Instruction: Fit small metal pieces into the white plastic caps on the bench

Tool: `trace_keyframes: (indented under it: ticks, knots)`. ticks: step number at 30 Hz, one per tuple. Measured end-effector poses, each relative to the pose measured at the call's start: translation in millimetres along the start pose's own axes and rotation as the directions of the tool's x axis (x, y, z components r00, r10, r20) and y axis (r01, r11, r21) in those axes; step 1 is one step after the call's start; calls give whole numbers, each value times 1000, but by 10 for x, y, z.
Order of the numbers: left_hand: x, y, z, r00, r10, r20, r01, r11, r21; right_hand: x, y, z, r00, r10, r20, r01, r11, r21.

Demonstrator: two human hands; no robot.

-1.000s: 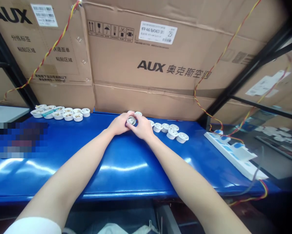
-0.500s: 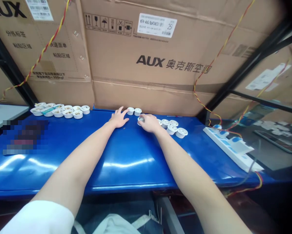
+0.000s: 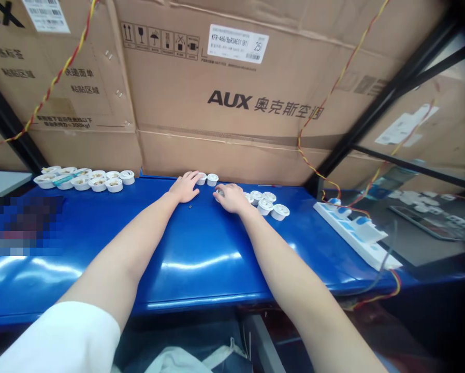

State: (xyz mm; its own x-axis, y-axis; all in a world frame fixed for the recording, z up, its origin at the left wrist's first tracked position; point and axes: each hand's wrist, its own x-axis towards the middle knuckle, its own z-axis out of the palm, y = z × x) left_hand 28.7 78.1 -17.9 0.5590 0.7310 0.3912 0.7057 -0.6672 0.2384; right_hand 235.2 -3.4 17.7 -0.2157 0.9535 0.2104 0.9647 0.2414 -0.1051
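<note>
My left hand (image 3: pixel 185 187) is open, fingers spread, near the back of the blue table (image 3: pixel 201 238), with its fingertips at the left one of two small white lidded cups (image 3: pixel 212 180). My right hand (image 3: pixel 231 197) curls over another small round cup (image 3: pixel 219 191), which its fingers partly hide. Several more white cups (image 3: pixel 280 211) stand just right of my right hand, some of them partly behind it. A tiny dark piece (image 3: pixel 190 206) lies on the table below my left hand.
Several open cups (image 3: pixel 97 184) with small parts stand at the back left. A white power strip (image 3: pixel 357 233) lies at the right. Large cardboard boxes (image 3: pixel 224 129) form the back. Twisted red-yellow wires (image 3: pixel 57 77) hang down, and a black frame bar (image 3: pixel 388 93) slants at the right.
The view has shifted slightly, so things appear further left. My left hand is now closer to the pair of cups and overlaps the left one. My right hand stays over its cup.
</note>
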Motion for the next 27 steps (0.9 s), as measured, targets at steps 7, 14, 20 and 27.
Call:
trace_keyframes:
  ticks: [7,14,20,27]
  knots:
    - [-36,-30,-38,988,-70,-140,45,983,-176,-29,11,-12,995,36,-95,-38,999,-20]
    - [-178,-33,-155,891,-415,-182,338,877,-342,-89,-422,-40,888,-449,-101,460,869,183]
    - [-427,36,-230,901,-403,-164,322,871,-372,-80,-520,127,894,-443,-65,446,865,229]
    - [-489,79,-255,918,-355,-179,246,860,-446,-31,-623,215,949,-299,-97,313,927,206]
